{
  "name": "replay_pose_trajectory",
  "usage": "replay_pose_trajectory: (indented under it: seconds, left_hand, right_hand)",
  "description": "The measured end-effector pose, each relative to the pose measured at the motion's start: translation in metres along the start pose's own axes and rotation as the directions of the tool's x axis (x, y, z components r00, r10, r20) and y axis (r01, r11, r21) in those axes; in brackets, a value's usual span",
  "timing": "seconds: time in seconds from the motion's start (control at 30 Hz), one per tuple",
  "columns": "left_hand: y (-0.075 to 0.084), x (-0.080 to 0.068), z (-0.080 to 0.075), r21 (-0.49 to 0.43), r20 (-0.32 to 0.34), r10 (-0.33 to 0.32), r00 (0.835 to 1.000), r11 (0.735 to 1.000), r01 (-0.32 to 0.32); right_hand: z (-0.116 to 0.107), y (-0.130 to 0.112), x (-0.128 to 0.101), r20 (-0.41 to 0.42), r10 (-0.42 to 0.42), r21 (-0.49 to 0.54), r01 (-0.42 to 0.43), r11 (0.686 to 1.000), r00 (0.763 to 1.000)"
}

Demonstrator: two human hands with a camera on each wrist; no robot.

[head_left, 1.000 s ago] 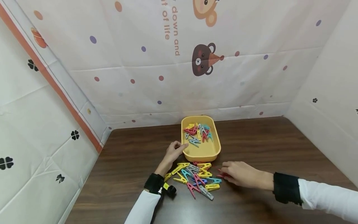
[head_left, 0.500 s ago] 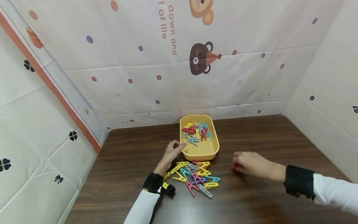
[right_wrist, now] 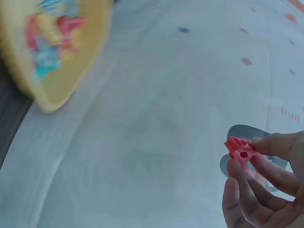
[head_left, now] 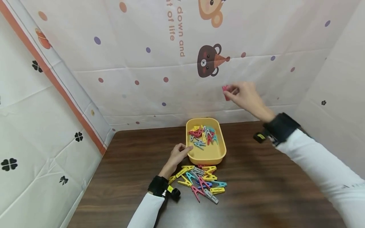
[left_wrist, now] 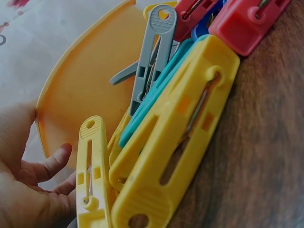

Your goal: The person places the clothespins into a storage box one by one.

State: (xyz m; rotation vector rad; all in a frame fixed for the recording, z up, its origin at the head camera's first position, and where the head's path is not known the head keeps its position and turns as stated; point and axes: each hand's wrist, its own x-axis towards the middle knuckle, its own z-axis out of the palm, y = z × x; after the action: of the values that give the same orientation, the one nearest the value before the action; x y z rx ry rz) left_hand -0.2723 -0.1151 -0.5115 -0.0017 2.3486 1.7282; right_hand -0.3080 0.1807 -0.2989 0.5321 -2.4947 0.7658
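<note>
My right hand (head_left: 242, 93) is raised high above the table, in front of the back wall, and pinches a red clothespin (head_left: 226, 92) between thumb and fingers; the right wrist view shows the same red clothespin (right_wrist: 240, 150) at my fingertips. A yellow tray (head_left: 218, 152) holding several coloured clothespins stands on the dark wooden table (head_left: 271, 186). My left hand (head_left: 178, 153) rests against the tray's left wall, fingers touching its rim. A pile of loose clothespins (head_left: 201, 182) lies just in front of the tray. In the left wrist view a yellow clothespin (left_wrist: 175, 142) fills the frame beside the tray wall (left_wrist: 90, 80).
Printed fabric walls close in the table on the left, back and right. The table corner sits at the back left (head_left: 114, 131). Bare wood stretches to the right of the tray and the pile.
My right hand picked a red clothespin from the pile's right side, drew it right, then lifted it high above the tray. The left hand stayed on the tray.
</note>
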Motion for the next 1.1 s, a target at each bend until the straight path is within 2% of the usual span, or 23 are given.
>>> replay_pose_trajectory:
  seconds: [0.07, 0.17, 0.27, 0.33, 0.43, 0.57, 0.6, 0.7, 0.8, 0.83, 0.9, 1.0, 1.1]
  left_hand:
    - [0.0, 0.001, 0.0, 0.001, 0.0, 0.007, 1.0, 1.0, -0.007]
    - [0.0, 0.003, 0.001, 0.001, -0.004, 0.01, 1.0, 1.0, -0.01]
    - [0.001, 0.003, 0.002, -0.006, -0.006, -0.001, 1.0, 1.0, 0.001]
    - [0.001, 0.002, 0.003, -0.01, -0.007, -0.007, 1.0, 1.0, 0.007]
    - [0.001, 0.001, 0.005, -0.012, -0.004, -0.01, 1.0, 1.0, 0.01]
    - [0.001, 0.0, 0.009, -0.013, 0.01, -0.003, 1.0, 1.0, 0.003]
    - [0.001, 0.0, 0.009, -0.013, 0.013, -0.003, 1.0, 1.0, 0.003]
    - [0.003, 0.002, 0.01, -0.01, 0.013, -0.003, 1.0, 1.0, 0.004]
    - [0.004, 0.004, 0.008, -0.007, 0.007, -0.001, 1.0, 1.0, 0.001]
    - [0.005, 0.005, 0.007, -0.007, 0.004, 0.001, 1.0, 1.0, -0.001]
    - [0.005, 0.006, 0.005, -0.009, -0.004, 0.005, 1.0, 1.0, -0.005]
    - [0.003, 0.006, 0.003, 0.0, -0.014, 0.003, 1.0, 1.0, -0.003]
    - [-0.001, 0.003, 0.002, 0.022, -0.011, 0.003, 1.0, 1.0, -0.003]
  right_hand:
    - [0.012, -0.003, 0.015, -0.03, 0.029, 0.014, -0.029, 0.999, 0.999]
    - [0.049, 0.002, 0.029, -0.021, 0.032, 0.042, -0.031, 0.999, 0.999]
    - [0.091, 0.013, 0.029, 0.054, 0.059, 0.096, -0.064, 0.993, 0.997]
    - [0.117, 0.021, 0.023, 0.139, 0.103, 0.126, -0.12, 0.985, 0.985]
    - [0.146, 0.032, 0.011, 0.303, 0.219, 0.142, -0.271, 0.952, 0.927]
    - [0.171, 0.045, 0.0, 0.441, 0.372, 0.017, -0.422, 0.906, 0.817]
    - [0.174, 0.047, -0.001, 0.452, 0.397, -0.02, -0.436, 0.9, 0.799]
    - [0.18, 0.052, -0.001, 0.482, 0.435, -0.093, -0.45, 0.888, 0.761]
    - [0.176, 0.053, 0.004, 0.518, 0.419, -0.081, -0.444, 0.892, 0.746]
    - [0.172, 0.052, 0.007, 0.533, 0.401, -0.068, -0.434, 0.898, 0.745]
    - [0.159, 0.05, 0.01, 0.556, 0.341, -0.03, -0.392, 0.92, 0.758]
    - [0.134, 0.039, 0.01, 0.548, 0.244, -0.019, -0.28, 0.96, 0.8]
    - [0.108, 0.024, -0.003, 0.512, 0.121, -0.01, -0.136, 0.991, 0.85]
